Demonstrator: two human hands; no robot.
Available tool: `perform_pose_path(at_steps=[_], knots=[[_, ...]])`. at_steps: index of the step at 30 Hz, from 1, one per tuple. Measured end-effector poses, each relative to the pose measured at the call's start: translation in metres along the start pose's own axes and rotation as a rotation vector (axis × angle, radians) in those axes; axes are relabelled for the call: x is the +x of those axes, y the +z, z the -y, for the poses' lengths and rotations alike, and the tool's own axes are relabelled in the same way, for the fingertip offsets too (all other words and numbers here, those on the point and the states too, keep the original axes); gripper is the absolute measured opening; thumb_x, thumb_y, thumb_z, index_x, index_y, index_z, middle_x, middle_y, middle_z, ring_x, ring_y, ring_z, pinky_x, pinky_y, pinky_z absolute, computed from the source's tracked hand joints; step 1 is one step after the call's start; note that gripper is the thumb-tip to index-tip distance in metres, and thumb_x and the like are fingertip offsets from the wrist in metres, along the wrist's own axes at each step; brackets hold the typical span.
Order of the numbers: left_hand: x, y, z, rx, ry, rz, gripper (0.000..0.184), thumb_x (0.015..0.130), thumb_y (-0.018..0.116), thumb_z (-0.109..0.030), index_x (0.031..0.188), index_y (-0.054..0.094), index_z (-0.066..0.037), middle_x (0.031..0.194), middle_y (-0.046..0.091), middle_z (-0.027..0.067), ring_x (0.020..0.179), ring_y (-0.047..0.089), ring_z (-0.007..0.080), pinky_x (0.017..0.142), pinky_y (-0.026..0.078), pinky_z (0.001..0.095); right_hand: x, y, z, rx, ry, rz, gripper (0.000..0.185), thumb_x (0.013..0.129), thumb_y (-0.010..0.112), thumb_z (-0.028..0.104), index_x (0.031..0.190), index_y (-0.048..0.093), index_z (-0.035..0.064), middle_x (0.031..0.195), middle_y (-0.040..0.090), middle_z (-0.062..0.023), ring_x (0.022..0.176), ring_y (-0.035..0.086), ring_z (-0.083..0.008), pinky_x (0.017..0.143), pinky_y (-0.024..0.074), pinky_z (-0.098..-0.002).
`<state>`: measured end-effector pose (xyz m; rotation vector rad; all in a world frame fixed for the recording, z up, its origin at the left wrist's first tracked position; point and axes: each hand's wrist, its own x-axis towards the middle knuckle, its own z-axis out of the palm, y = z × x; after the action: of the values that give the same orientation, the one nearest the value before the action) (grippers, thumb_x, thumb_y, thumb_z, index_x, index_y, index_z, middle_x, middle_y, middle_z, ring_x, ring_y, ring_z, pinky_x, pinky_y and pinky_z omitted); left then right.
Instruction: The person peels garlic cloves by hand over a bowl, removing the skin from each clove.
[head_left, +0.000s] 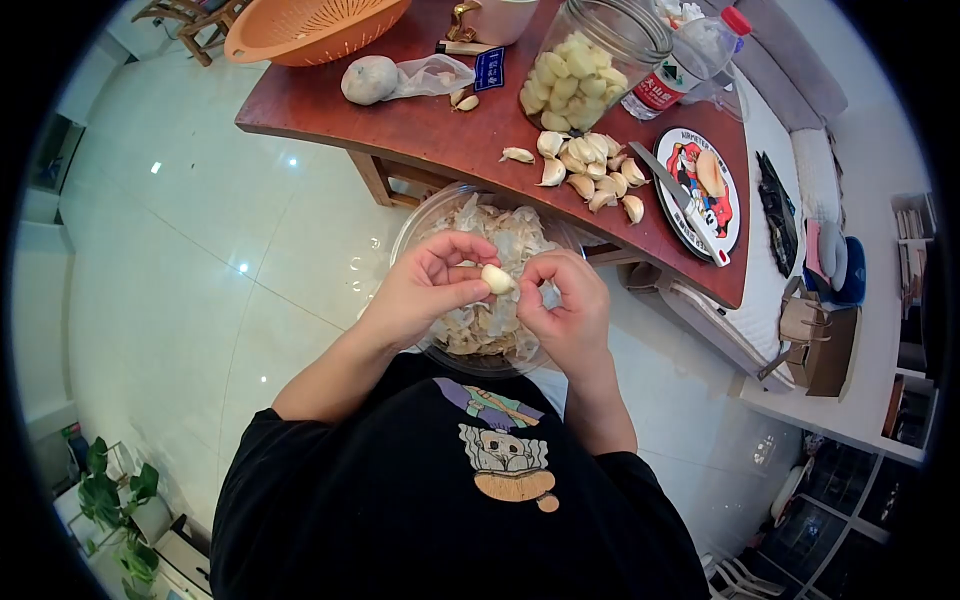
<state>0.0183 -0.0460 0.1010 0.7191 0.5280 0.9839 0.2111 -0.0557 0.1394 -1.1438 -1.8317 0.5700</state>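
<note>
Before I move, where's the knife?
In the head view, the knife lies toward the right, across the left side of the plate, just right of the heaped garlic cloves, its tip overhanging the plate's edge.

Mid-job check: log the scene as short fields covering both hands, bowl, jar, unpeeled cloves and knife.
Left hand: holds a peeled clove over the bowl
Right hand: fingertips at the clove's right end; grip unclear
Bowl: clear, holding loose skins
Jar: glass, on the table, partly filled with peeled cloves
Unpeeled cloves: heaped near the jar, on the table's bowl side
Knife: lying across the plate
</note>
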Motion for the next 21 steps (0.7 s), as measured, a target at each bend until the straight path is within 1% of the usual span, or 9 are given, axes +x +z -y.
perform_pose_path(at_steps=[8,13,16,19,21], knots=[[0.000,-0.004,0.002,-0.095,-0.022,0.013,0.029,0.088,0.065,0.001,0.116,0.057,-0.001,0.113,0.061,0.0087,0.100,0.064,0.0168,0.085,0.057,0.0310,-0.001,0.002,-0.002,0.032,0.009,-0.010,0.017,0.069,0.068,-0.003,0.079,0.057,0.0044,0.075,0.061,-0.0081,0.070,0.061,-0.0272,0.065,0.0480,-0.0359],[0.000,-0.006,0.002,-0.103,-0.044,0.011,0.026,0.089,0.065,-0.001,0.114,0.058,-0.001,0.111,0.062,0.0098,0.099,0.064,0.0170,0.086,0.057,0.0311,-0.003,0.002,-0.004,0.049,0.019,-0.012,0.016,0.070,0.068,-0.002,0.080,0.057,0.0044,0.075,0.061,-0.0084,0.070,0.061,-0.0272,0.065,0.0477,-0.0353],[-0.001,-0.011,0.001,-0.139,-0.054,0.011,0.025,0.089,0.065,-0.002,0.113,0.058,-0.001,0.112,0.063,0.0106,0.097,0.065,0.0174,0.087,0.056,0.0305,-0.005,0.003,-0.005,0.103,0.062,-0.028,0.015,0.071,0.068,-0.001,0.080,0.057,0.0043,0.076,0.061,-0.0088,0.071,0.061,-0.0272,0.065,0.0476,-0.0354],[-0.001,-0.012,-0.002,-0.171,-0.062,-0.020,0.025,0.089,0.065,-0.003,0.113,0.057,-0.001,0.113,0.063,0.0113,0.097,0.065,0.0176,0.087,0.056,0.0297,-0.005,-0.001,-0.005,0.088,0.084,-0.004,0.013,0.073,0.067,0.000,0.080,0.057,0.0046,0.078,0.062,-0.0089,0.072,0.061,-0.0274,0.066,0.0475,-0.0359],[-0.001,-0.011,-0.003,-0.185,-0.057,-0.031,0.025,0.089,0.066,-0.003,0.112,0.056,-0.001,0.114,0.063,0.0116,0.098,0.065,0.0181,0.086,0.056,0.0295,-0.005,0.000,-0.009,0.022,0.050,0.028,0.012,0.074,0.067,0.001,0.081,0.058,0.0047,0.078,0.062,-0.0088,0.074,0.061,-0.0276,0.067,0.0474,-0.0366]])
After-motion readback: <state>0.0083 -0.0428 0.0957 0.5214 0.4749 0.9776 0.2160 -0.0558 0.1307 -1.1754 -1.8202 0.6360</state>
